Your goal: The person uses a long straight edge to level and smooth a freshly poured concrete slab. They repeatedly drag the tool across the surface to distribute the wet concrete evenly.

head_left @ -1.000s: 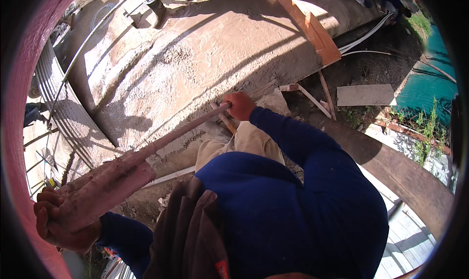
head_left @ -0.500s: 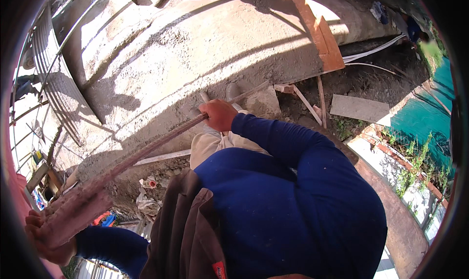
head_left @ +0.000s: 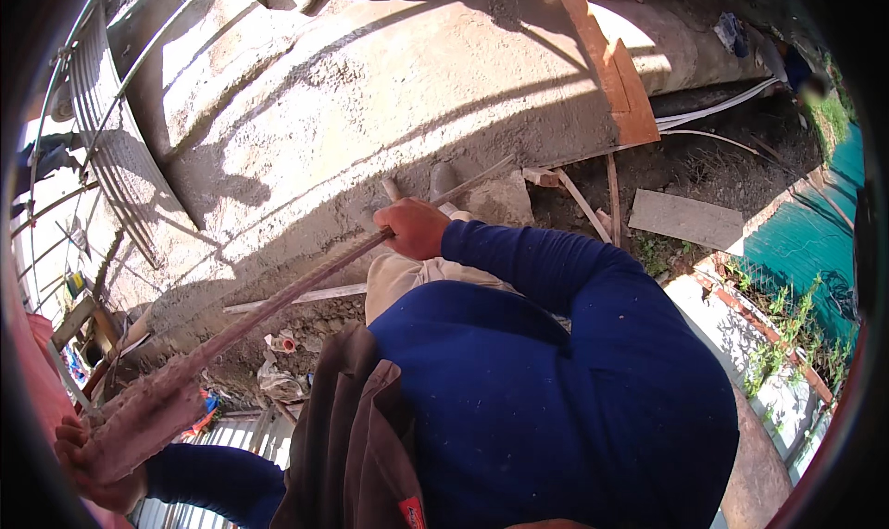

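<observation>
A long, narrow bar, crusted with pinkish-grey mortar, slants across in front of me. Its near left end is broad and thickly caked; the far end runs thin past my right hand onto the ground. My right hand is closed round the bar's middle, above my beige trousers. Out at the lower left, my left hand grips the broad end, with its fingers curled over the edge and partly hidden. Under and beyond the bar lies a rough grey concrete surface. A short pale piece shows just beyond my right hand.
A corrugated sheet leans at the left beside thin rods. An orange-brown board stands at the slab's right edge. Farther right are a flat grey panel, white pipes and green sheeting. Another person is at the upper right.
The bar's broad left end and my left hand have dropped slightly. My right hand keeps its hold and sits a little lower. The surroundings have shifted slightly in view.
</observation>
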### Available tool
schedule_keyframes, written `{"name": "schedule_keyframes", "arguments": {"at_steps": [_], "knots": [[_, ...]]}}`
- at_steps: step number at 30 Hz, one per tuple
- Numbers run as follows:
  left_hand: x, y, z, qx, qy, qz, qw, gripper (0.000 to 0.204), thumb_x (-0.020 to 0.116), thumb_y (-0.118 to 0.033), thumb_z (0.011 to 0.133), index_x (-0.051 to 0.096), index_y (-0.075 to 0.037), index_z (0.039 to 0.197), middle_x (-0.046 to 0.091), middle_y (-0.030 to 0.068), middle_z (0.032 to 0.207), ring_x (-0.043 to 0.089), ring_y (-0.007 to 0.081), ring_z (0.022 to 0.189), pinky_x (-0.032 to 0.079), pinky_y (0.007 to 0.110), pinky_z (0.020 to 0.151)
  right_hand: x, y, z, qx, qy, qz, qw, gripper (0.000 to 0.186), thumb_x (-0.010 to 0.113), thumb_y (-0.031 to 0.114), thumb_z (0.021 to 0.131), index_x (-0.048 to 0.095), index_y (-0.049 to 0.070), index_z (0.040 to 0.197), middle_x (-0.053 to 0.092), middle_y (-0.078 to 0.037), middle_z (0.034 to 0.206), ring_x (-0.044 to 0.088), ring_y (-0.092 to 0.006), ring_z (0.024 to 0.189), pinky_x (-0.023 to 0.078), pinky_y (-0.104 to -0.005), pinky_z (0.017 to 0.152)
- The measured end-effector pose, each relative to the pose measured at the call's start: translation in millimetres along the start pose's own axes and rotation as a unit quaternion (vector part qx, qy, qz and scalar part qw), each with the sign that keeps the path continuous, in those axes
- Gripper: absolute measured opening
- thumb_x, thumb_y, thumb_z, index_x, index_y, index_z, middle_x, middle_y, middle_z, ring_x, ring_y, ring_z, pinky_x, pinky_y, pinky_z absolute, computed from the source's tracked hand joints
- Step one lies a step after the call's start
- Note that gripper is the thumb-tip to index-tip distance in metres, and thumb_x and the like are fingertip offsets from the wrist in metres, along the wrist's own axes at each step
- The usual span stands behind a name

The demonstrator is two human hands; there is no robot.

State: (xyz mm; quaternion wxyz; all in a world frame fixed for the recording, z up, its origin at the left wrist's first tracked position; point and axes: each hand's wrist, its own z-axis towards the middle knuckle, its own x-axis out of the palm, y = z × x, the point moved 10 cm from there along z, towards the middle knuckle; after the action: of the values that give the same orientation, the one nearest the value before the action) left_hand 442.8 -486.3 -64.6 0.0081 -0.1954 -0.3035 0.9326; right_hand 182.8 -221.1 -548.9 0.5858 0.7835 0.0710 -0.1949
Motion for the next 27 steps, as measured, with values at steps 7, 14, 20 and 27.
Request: {"name": "schedule_keyframes", "arguments": {"at_steps": [7,14,20,27], "knots": [[45.6,11.8,-39.8,-0.079,0.168,-0.197,0.963,0.033,0.039,-0.021,0.104,0.060,-0.003,0.122,0.054,0.0119,0.102,0.049,0.0288,0.097,0.041,0.050,0.095,-5.3,-65.1,-14.4,0.030,0.043,-0.017,0.999,0.013,0.068,0.013,0.080,0.059,0.007,0.073,0.065,-0.019,0.074,0.066,-0.0434,0.078,0.049,-0.0529,0.071],[-151.8,-19.7,17.9,0.057,-0.005,0.309,0.949,0.025,0.062,-0.010,0.104,0.062,0.008,0.122,0.073,0.0194,0.107,0.073,0.0264,0.090,0.061,0.039,0.087,-10.3,62.1,41.2,-0.038,0.112,-0.028,0.993,0.016,0.067,0.021,0.080,0.072,0.009,0.090,0.072,-0.018,0.083,0.071,-0.0407,0.084,0.053,-0.0517,0.081],[-84.5,-14.0,-50.2,-0.041,-0.088,0.309,0.946,0.023,0.053,-0.010,0.099,0.062,0.008,0.109,0.067,0.0192,0.097,0.066,0.0281,0.085,0.057,0.039,0.080,-67.3,17.8,134.3,-0.072,0.009,-0.142,0.987,0.009,0.065,0.014,0.080,0.069,0.008,0.085,0.072,-0.019,0.083,0.070,-0.0411,0.086,0.054,-0.0517,0.080],[162.3,-2.0,-108.9,-0.031,-0.068,0.065,0.995,0.020,0.043,-0.014,0.091,0.056,0.001,0.092,0.051,0.0128,0.083,0.052,0.0245,0.077,0.046,0.037,0.070,-138.9,-174.1,140.2,0.061,-0.019,-0.204,0.977,0.011,0.062,0.014,0.084,0.069,0.010,0.091,0.072,-0.021,0.095,0.068,-0.0413,0.097,0.053,-0.0522,0.084]]}}
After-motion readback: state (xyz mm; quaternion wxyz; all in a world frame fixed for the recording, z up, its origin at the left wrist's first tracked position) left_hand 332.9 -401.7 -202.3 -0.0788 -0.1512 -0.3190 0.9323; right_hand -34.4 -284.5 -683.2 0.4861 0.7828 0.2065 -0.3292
